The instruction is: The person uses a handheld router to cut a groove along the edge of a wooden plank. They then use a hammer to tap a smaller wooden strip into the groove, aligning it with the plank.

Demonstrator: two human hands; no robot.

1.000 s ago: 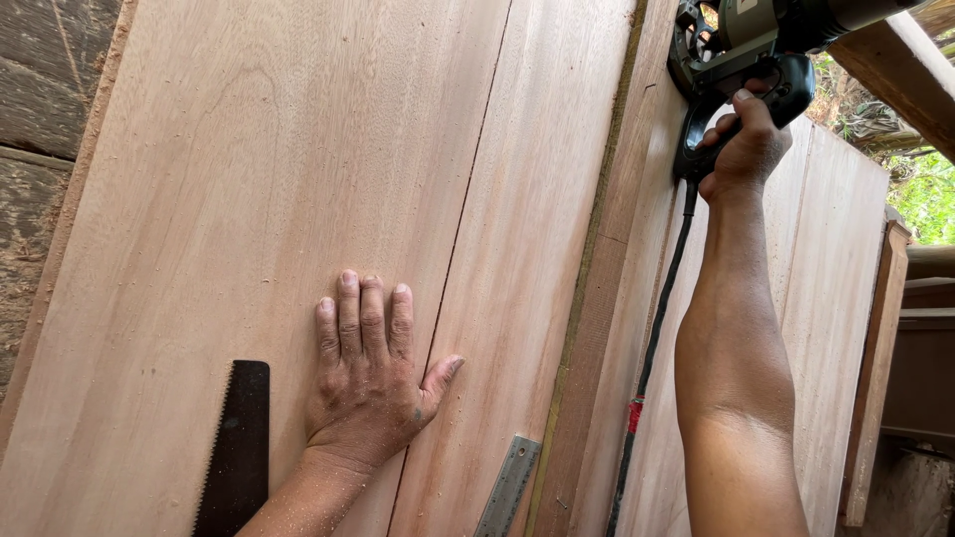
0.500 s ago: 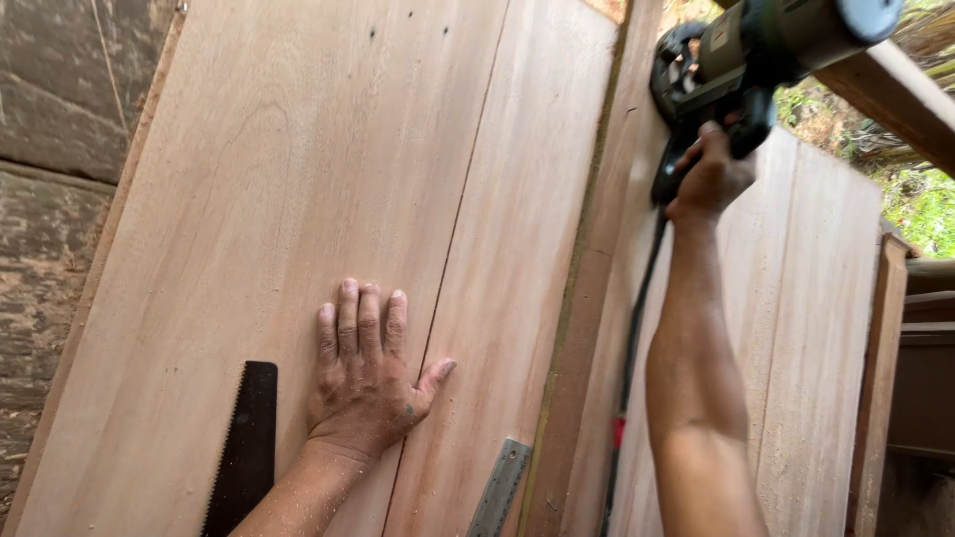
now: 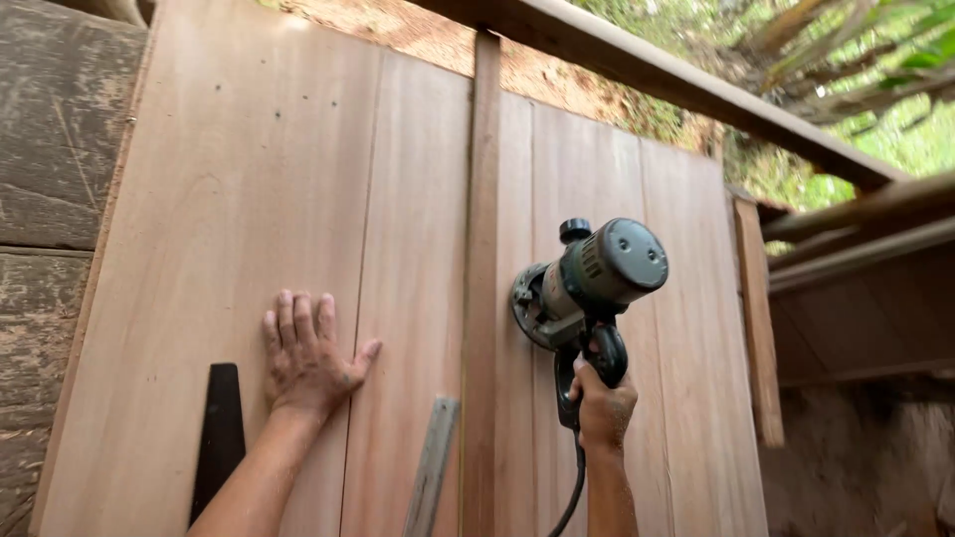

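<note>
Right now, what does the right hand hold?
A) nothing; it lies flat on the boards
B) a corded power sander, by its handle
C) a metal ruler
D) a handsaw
B: the right hand grips the handle of the corded power sander, its disc facing the wooden boards.

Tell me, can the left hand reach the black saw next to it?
Probably yes. The left hand lies flat on the boards, and the saw rests just below and beside it with nothing between them. The right hand is busy holding the sander.
</note>
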